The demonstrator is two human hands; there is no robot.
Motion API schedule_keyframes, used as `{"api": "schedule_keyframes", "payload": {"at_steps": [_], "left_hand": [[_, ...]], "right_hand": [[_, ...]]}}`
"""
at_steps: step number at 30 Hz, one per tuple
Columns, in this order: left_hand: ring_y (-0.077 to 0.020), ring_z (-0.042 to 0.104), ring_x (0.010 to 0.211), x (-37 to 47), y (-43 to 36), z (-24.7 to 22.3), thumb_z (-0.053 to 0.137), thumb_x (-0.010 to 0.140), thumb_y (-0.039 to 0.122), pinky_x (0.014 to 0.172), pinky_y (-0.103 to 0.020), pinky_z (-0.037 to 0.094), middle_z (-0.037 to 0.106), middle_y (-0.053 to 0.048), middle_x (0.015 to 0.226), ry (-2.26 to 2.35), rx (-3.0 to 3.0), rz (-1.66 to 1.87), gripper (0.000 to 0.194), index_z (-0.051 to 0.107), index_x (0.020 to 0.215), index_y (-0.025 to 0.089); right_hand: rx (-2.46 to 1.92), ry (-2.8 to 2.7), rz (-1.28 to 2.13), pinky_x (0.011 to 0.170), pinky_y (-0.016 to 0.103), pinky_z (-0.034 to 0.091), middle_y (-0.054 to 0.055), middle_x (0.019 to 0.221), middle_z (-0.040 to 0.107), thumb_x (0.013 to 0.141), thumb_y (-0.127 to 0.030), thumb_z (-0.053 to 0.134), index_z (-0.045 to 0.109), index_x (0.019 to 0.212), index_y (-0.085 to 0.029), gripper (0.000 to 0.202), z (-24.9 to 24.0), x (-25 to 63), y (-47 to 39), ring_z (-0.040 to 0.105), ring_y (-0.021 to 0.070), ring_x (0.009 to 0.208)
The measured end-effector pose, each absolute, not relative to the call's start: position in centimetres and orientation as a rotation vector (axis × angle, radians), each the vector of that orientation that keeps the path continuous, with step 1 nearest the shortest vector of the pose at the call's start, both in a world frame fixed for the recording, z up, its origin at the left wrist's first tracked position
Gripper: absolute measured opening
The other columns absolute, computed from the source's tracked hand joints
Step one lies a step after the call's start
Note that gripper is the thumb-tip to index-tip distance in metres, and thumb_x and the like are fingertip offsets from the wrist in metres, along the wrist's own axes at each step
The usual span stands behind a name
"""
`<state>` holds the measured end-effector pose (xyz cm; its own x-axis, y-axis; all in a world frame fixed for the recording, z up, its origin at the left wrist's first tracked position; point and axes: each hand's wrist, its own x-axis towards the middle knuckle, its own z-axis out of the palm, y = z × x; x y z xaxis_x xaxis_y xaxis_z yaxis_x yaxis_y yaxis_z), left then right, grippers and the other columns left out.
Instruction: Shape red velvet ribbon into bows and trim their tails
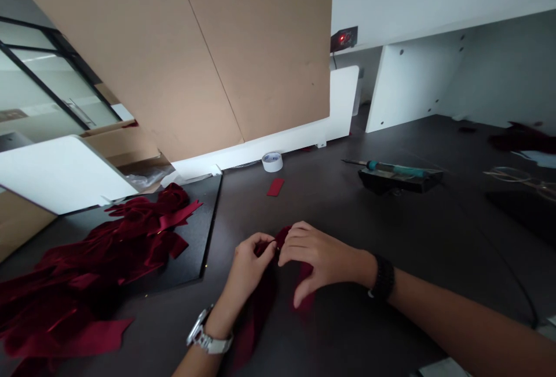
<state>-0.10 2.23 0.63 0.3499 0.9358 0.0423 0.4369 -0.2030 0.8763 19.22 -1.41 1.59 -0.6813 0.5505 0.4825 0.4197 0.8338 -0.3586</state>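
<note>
A dark red velvet ribbon [256,319] hangs toward me over the dark table, its upper part looped between my hands. My left hand [252,261] pinches the ribbon's gathered middle between thumb and fingers. Against the loop's right side lies my right hand [310,255], fingers curled over the ribbon and thumb spread apart below; whether its fingertips grip the cloth is hidden. One ribbon tail shows blurred beneath the right hand. Left of my hands, a heap of red velvet bows [143,238] covers part of a black board [197,249].
A roll of white tape [272,161] and a small red card [275,187] lie beyond my hands. At the right, a soldering iron [391,168] rests on a black box [403,183], with glasses [512,175] farther right. Large cardboard [260,47] stands at the back.
</note>
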Motion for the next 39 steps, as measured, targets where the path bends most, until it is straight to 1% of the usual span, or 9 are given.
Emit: {"api": "schedule_keyframes", "payload": {"at_steps": [3, 6, 11, 16, 19, 22, 26, 29, 39], "left_hand": [[-0.0066, 0.038, 0.046, 0.0, 2.2, 1.1, 0.062, 0.07, 0.046, 0.047, -0.02, 0.029, 0.053, 0.002, 0.06, 1.165, 1.528, 0.651, 0.036, 0.063, 0.078, 0.011], [-0.0034, 0.029, 0.043, 0.2, 1.9, 1.6, 0.068, 0.064, 0.05, 0.044, -0.018, 0.019, 0.043, 0.006, 0.053, 1.084, 1.335, 0.597, 0.041, 0.059, 0.072, 0.011], [-0.0018, 0.02, 0.042, 0.2, 1.5, 1.9, 0.075, 0.059, 0.054, 0.041, -0.018, 0.011, 0.035, 0.009, 0.05, 0.981, 1.096, 0.554, 0.047, 0.053, 0.068, 0.013], [-0.002, 0.022, 0.042, 0.4, 1.2, 1.8, 0.076, 0.062, 0.05, 0.041, -0.017, 0.013, 0.035, 0.009, 0.048, 0.898, 1.032, 0.538, 0.043, 0.054, 0.068, 0.013], [-0.0023, 0.025, 0.042, 0.6, 1.1, 1.9, 0.075, 0.065, 0.048, 0.043, -0.017, 0.019, 0.038, 0.008, 0.047, 0.873, 1.067, 0.554, 0.04, 0.056, 0.068, 0.013], [-0.0022, 0.027, 0.044, 0.6, 1.1, 2.0, 0.076, 0.064, 0.047, 0.043, -0.018, 0.018, 0.043, 0.006, 0.052, 0.884, 1.153, 0.58, 0.04, 0.06, 0.071, 0.011], [-0.0019, 0.029, 0.046, 0.6, 1.2, 1.8, 0.076, 0.063, 0.048, 0.044, -0.018, 0.016, 0.046, 0.005, 0.058, 0.941, 1.239, 0.623, 0.043, 0.062, 0.077, 0.01], [-0.0016, 0.028, 0.046, 0.7, 1.2, 1.4, 0.075, 0.064, 0.047, 0.044, -0.018, 0.016, 0.046, 0.005, 0.059, 0.951, 1.241, 0.632, 0.042, 0.062, 0.079, 0.01], [-0.0019, 0.029, 0.047, 0.7, 1.4, 1.0, 0.076, 0.064, 0.044, 0.045, -0.018, 0.017, 0.046, 0.005, 0.06, 0.937, 1.232, 0.634, 0.042, 0.061, 0.08, 0.009]], "right_hand": [[-0.742, -2.484, 0.241, 0.098, 0.038, 0.033, 0.01, 0.11, 0.061, 0.07, -0.05, 0.074, 0.059, 0.105, -0.014, 0.052, 1.6, 19.6, -1.0, 0.051, 0.0229, 0.105], [-0.782, -2.561, 0.12, 0.1, 0.038, 0.032, 0.011, 0.12, 0.056, 0.071, -0.04, 0.076, 0.056, 0.111, -0.014, 0.052, 1.8, 19.8, -0.8, 0.045, 0.0241, 0.113], [-0.78, -2.516, -0.087, 0.097, 0.037, 0.034, 0.007, 0.115, 0.057, 0.083, -0.022, 0.065, 0.056, 0.108, -0.016, 0.027, 1.4, 19.6, -1.1, 0.045, 0.02, 0.108], [-0.722, -2.392, -0.17, 0.094, 0.033, 0.036, 0.003, 0.104, 0.062, 0.089, -0.019, 0.055, 0.061, 0.092, -0.019, 0.006, 1.2, 19.4, -1.3, 0.048, 0.0164, 0.099], [-0.691, -2.295, -0.153, 0.091, 0.033, 0.037, 0.002, 0.096, 0.064, 0.091, -0.024, 0.055, 0.062, 0.085, -0.019, 0.01, 1.1, 19.2, -1.4, 0.05, 0.0154, 0.094], [-0.72, -2.215, -0.087, 0.086, 0.033, 0.039, 0.003, 0.089, 0.063, 0.091, -0.025, 0.055, 0.061, 0.083, -0.017, 0.013, 0.9, 18.8, -1.5, 0.051, 0.0155, 0.089], [-0.797, -2.15, 0.014, 0.083, 0.032, 0.039, 0.004, 0.092, 0.062, 0.088, -0.02, 0.057, 0.058, 0.087, -0.016, 0.004, 0.9, 18.2, -1.9, 0.051, 0.0164, 0.09], [-0.834, -2.17, -0.005, 0.083, 0.033, 0.038, 0.005, 0.094, 0.061, 0.088, -0.021, 0.058, 0.058, 0.091, -0.016, 0.006, 0.9, 18.1, -1.9, 0.051, 0.0172, 0.09], [-0.831, -2.171, -0.056, 0.08, 0.033, 0.037, 0.005, 0.082, 0.058, 0.09, -0.022, 0.052, 0.056, 0.084, -0.015, 0.01, 1.0, 18.1, -2.0, 0.046, 0.0172, 0.082]]}}
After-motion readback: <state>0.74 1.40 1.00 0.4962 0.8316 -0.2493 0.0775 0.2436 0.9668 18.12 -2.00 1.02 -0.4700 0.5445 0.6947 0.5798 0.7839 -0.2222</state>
